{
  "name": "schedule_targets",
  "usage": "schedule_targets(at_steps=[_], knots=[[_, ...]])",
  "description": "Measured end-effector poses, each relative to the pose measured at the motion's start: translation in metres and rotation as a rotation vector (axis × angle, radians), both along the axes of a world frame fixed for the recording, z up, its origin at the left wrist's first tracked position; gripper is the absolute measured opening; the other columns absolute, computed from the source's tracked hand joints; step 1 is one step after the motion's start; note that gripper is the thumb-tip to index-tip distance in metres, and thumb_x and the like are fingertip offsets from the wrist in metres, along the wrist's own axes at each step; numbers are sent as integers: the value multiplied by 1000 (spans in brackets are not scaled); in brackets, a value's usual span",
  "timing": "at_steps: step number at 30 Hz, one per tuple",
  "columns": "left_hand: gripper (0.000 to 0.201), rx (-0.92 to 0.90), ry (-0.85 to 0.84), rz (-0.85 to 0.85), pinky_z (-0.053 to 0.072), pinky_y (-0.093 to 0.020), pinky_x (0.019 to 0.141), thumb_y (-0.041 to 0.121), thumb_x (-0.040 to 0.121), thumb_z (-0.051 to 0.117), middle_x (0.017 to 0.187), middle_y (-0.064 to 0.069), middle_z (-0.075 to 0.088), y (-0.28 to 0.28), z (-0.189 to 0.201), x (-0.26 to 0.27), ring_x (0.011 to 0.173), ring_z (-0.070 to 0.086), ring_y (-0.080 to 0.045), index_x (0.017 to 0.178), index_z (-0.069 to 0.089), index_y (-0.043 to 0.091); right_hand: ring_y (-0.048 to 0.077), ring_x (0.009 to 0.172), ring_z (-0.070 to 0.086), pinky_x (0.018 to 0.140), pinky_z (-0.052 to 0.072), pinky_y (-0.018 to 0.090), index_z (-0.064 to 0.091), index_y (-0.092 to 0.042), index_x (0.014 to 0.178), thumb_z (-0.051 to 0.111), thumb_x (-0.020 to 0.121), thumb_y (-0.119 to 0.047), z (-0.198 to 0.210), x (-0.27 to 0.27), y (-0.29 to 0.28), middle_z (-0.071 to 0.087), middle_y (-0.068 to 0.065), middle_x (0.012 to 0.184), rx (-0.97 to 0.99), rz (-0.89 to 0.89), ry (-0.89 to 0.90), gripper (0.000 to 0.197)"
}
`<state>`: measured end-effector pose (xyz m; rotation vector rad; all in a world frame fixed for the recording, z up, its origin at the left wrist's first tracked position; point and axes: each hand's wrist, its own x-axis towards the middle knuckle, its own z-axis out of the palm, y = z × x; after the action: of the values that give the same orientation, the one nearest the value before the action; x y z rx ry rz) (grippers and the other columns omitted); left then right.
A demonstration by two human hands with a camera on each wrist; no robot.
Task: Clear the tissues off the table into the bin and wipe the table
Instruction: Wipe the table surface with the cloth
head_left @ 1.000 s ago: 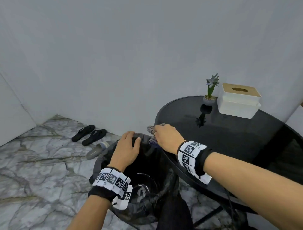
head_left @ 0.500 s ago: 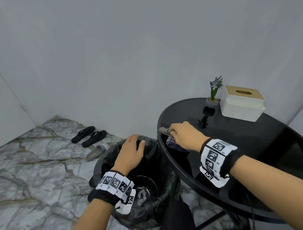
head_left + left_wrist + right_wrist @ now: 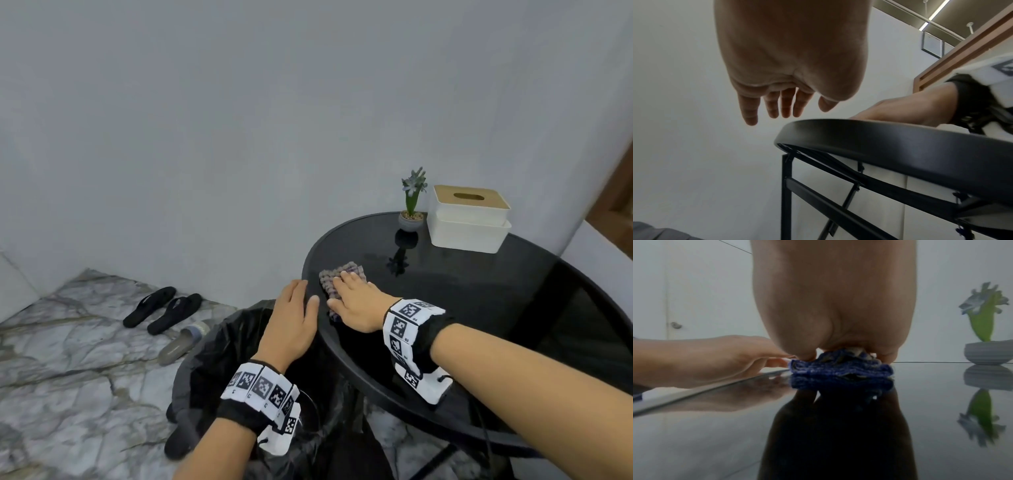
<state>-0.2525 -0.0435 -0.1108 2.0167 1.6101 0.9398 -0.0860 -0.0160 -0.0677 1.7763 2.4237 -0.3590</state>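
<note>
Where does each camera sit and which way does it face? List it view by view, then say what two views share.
Head: on the head, looking down at the table, bin, both hands and forearms.
Left wrist: under the left hand, looking up along open fingers past the table rim at the wall.
Right wrist: low over the glass, behind the right hand pressing the cloth; the plant stands right.
Shared: head and right wrist both show cloth, plant and left hand.

Glossy black glass table point(image 3: 479, 308) (mirror-like), nubby woven cloth point(image 3: 342, 274), crinkled plastic bin liner point(image 3: 212, 359)
</note>
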Motion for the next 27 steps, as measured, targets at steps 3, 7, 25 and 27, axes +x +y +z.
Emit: schedule_targets(at_steps=[3, 7, 25, 27], knots=[[58, -23, 38, -38, 11, -24, 118, 41, 102, 34, 160, -3, 22, 2, -3, 11, 147, 16, -13, 151, 29, 11, 27, 150, -1, 120, 10, 46, 7, -8, 153, 22, 99, -47, -2, 16, 2, 1, 14, 162, -15, -61, -7, 68], [62, -54, 79, -89, 6, -27, 120, 44, 102, 31, 163, 1, 12, 2, -7, 19, 149, 5, -11, 154, 22, 12, 29, 149, 1, 120, 12, 47, 11, -8, 152, 24, 99, -45, 0, 45, -7, 4, 15, 161, -18, -136, -2, 66], [67, -96, 235, -125, 3, -39, 121, 50, 100, 29, 164, 1, 8, -10, 4, 41, 150, -3, -12, 155, 17, 14, 30, 150, -1, 121, 3, 39, 8, -6, 153, 25, 102, -42, 13, 197, -61, 1, 18, 161, -95, -401, -33, 65], [66, -99, 283, -122, 0, -47, 120, 51, 100, 27, 163, 3, 8, -14, 7, 51, 150, -3, -11, 155, 18, 16, 30, 150, -2, 120, 2, 39, 7, -6, 153, 26, 102, -43, 10, 204, -63, 2, 18, 161, -89, -404, -32, 66]])
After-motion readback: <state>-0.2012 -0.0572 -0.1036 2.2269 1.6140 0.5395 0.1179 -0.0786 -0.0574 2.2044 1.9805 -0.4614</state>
